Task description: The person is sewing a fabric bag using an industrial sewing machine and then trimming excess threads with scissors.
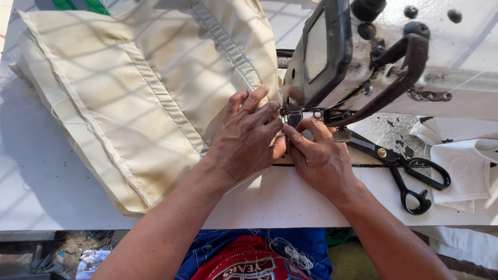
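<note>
A white worktable (46,197) filled most of the view, crossed by a grid of thin shadows in strong sunlight. Below its front edge, at seven o'clock, lay a dim floor (62,251) littered with scraps. At one o'clock the tabletop glared brightest

This is a sewing workshop. A worn industrial sewing machine (358,57) stands at the upper right of the frame on a white desk (46,192). Cream fabric (140,88) with stitched seams fills the upper left. Black scissors (410,171) lie at the right, beside folded white cloth (467,171). Loose threads and scraps lie on the floor (78,254) at the lower left.
</note>
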